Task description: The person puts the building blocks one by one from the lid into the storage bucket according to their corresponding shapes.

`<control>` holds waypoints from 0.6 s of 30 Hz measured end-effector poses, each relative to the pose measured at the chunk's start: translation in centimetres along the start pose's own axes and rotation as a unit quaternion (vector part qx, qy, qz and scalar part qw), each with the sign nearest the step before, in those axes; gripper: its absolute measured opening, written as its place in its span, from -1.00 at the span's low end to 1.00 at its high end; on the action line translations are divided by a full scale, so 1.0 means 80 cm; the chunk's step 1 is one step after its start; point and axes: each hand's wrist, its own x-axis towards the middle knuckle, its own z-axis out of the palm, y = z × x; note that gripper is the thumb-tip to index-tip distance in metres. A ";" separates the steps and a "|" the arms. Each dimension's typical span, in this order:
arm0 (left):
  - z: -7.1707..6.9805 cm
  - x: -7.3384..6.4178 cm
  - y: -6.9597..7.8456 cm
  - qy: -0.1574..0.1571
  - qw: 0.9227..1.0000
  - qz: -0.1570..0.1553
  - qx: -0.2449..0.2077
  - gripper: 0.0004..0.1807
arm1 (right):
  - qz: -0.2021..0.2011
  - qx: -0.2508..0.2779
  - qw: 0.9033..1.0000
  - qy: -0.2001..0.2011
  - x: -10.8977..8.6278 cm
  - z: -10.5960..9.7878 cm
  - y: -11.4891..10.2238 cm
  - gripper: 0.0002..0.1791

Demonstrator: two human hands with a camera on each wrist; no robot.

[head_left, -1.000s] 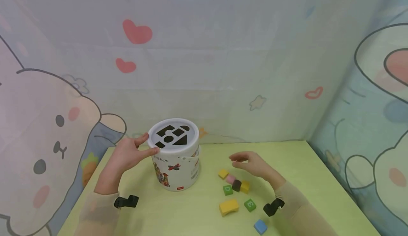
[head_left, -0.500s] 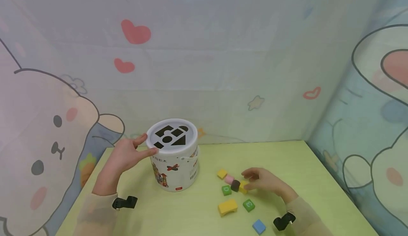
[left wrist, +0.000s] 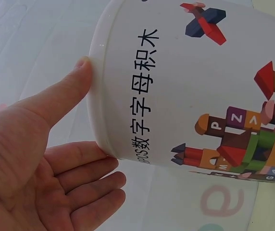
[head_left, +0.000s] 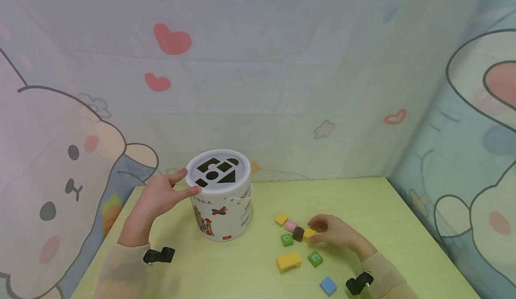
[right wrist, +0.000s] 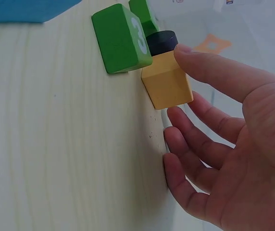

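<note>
A white lidded bucket [head_left: 223, 216] stands upright at the table's left; its lid [head_left: 238, 166] has several dark shaped holes. My left hand [head_left: 161, 194] rests thumb and index finger against the lid's rim, the other fingers loose below, as the left wrist view shows. At the right, my right hand [head_left: 336, 232] pinches a yellow block [right wrist: 168, 84] between thumb and index finger, the block still at the table surface. The other right fingers curve loosely, holding nothing. A dark block [head_left: 298, 233] sits right against the yellow one.
Around the right hand lie a pink block [head_left: 290, 225], another yellow block [head_left: 281, 219], a green letter block [head_left: 287, 240], a green number block [head_left: 315, 258], a yellow arch block [head_left: 288, 261] and a blue block [head_left: 328, 286]. A printed cloth [head_left: 262, 88] hangs behind the table.
My right hand has come down and rightward from above the blocks to the yellow block beside the dark one. My left hand and the bucket stay in place.
</note>
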 end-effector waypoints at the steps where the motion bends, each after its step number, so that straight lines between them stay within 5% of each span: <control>1: 0.000 0.000 0.000 0.001 1.000 0.001 -0.001 0.06 | 0.001 0.000 1.000 0.000 0.000 0.000 0.000 -0.44; 18: 0.002 0.001 -0.003 0.001 1.000 0.002 -0.004 0.07 | 0.015 -0.034 0.999 0.010 0.005 0.007 0.006 -0.52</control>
